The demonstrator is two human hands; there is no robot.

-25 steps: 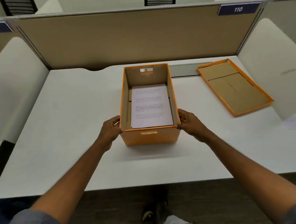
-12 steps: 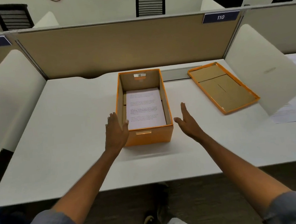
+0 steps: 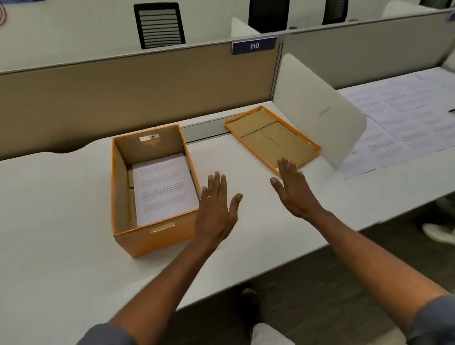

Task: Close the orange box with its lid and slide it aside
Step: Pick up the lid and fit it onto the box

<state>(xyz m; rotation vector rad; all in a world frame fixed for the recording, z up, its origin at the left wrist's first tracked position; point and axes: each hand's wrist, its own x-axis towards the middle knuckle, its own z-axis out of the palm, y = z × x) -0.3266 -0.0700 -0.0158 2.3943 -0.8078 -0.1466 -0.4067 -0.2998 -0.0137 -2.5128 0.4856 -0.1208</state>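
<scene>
From the head camera, the open orange cardboard box sits on the white worktop left of the middle, its far end close to the worktop's back edge and the tan partition panel. A white printed sheet of paper lies flat on its brown floor, and the top is uncovered. The flat orange-rimmed cardboard lid lies brown inside up near the back right corner of the worktop, apart from the box and just beside a white curved divider panel.

Both hands are over the bare strip between box and lid — neither holds anything. The left hand is palm down, fingers straight and close together with the thumb spread, its edge overlapping the box's right wall in this view; whether it touches I cannot tell. The right hand is flat and open too, its fingers reaching over the lid's near corner. More printed sheets cover the neighbouring desk beyond the divider.
</scene>
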